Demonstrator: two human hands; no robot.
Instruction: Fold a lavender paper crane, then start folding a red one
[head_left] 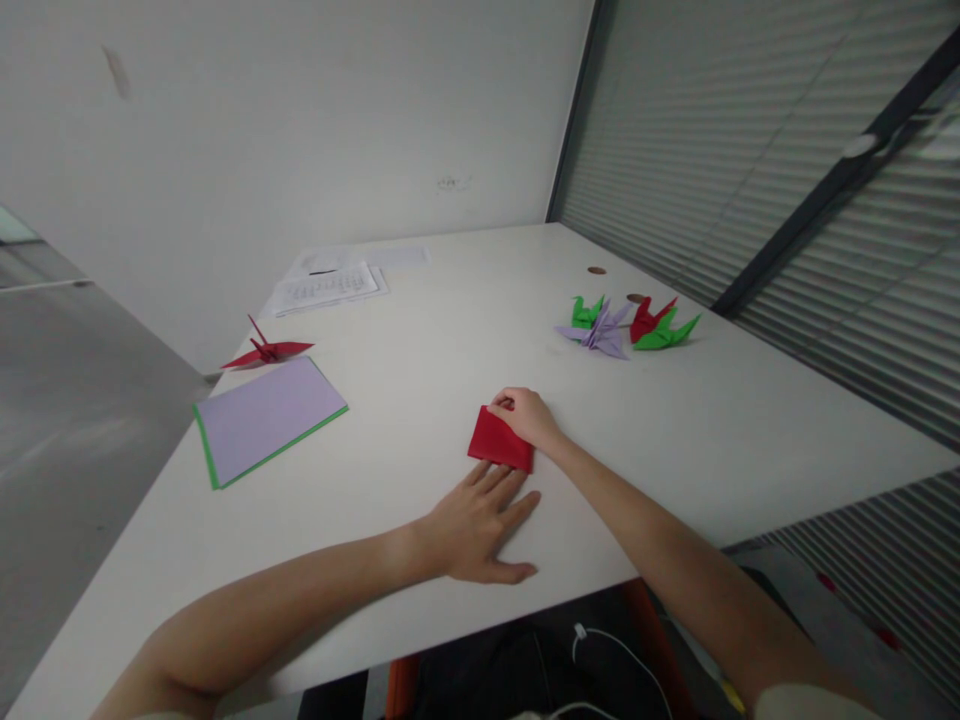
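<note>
A folded piece of red paper (499, 442) lies on the white table, roughly square in shape. My left hand (484, 520) rests flat with its fingers spread, the fingertips touching the near edge of the paper. At the paper's far right corner, my right hand (527, 412) is closed, with thumb and fingers pinching the edge. Part of the paper's right side is hidden under that hand.
To the left lies a stack of lilac and green paper sheets (274, 415), with a red paper crane (268, 350) behind it. Several folded cranes (600, 330) in green, lilac and red stand at the right. Printed sheets (330, 285) lie at the back left of the table (420, 350).
</note>
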